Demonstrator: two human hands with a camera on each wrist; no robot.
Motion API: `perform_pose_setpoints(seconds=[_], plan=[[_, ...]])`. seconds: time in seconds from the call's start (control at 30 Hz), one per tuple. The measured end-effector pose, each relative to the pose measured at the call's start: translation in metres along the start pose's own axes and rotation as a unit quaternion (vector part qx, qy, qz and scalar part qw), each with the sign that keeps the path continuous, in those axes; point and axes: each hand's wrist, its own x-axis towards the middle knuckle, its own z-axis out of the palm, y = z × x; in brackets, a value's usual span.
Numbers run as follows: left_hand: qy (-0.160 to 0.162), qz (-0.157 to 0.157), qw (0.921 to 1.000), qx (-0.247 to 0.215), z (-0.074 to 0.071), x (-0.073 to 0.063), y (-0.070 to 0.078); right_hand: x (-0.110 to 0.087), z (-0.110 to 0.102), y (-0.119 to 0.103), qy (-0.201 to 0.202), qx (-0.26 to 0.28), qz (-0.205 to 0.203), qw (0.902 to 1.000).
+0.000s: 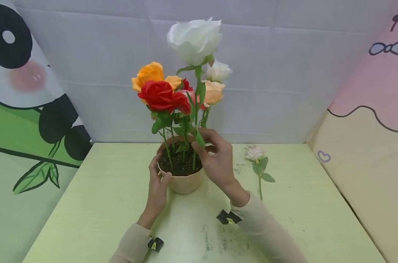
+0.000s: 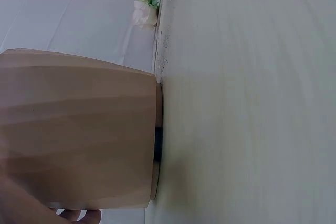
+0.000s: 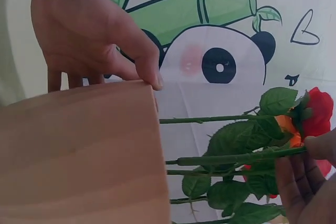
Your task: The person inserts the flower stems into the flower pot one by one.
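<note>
A tan flower pot (image 1: 187, 184) filled with dark soil (image 1: 182, 166) stands on the table, holding several artificial roses. My left hand (image 1: 157, 190) grips the pot's left side, thumb at the rim; the right wrist view shows that thumb on the edge. With my right hand (image 1: 218, 160) I pinch the green stem (image 3: 236, 159) of the tall white rose (image 1: 195, 42), just above the pot's right rim. Red roses (image 1: 157, 95), an orange rose (image 1: 149, 75), a peach rose (image 1: 213, 92) and a smaller white rose (image 1: 218, 70) stand around it. In the left wrist view the pot (image 2: 79, 129) fills the left side.
A pale pink rose (image 1: 255, 153) with a green stem lies on the table (image 1: 97, 204) to the right of the pot. Dark soil smudges (image 1: 223, 241) mark the tabletop near me. A white cloth backdrop (image 1: 113, 73) rises behind, with cartoon-printed panels at both sides.
</note>
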Motion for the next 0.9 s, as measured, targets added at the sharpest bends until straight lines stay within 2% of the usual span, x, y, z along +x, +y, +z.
perform_pose_setpoints(seconds=[0.17, 0.53, 0.9], plan=[[0.007, -0.001, 0.9999, 0.008, 0.001, -0.001, 0.005, -0.01, 0.016, 0.017, 0.0, 0.008, 0.017, 0.9998], [0.009, 0.017, 0.9996, 0.021, 0.002, -0.001, 0.002, -0.032, 0.032, 0.04, 0.002, -0.006, 0.037, 0.9993], [0.005, 0.004, 0.9998, 0.017, 0.002, -0.001, 0.004, -0.047, 0.034, 0.051, -0.015, -0.04, 0.015, 0.999]])
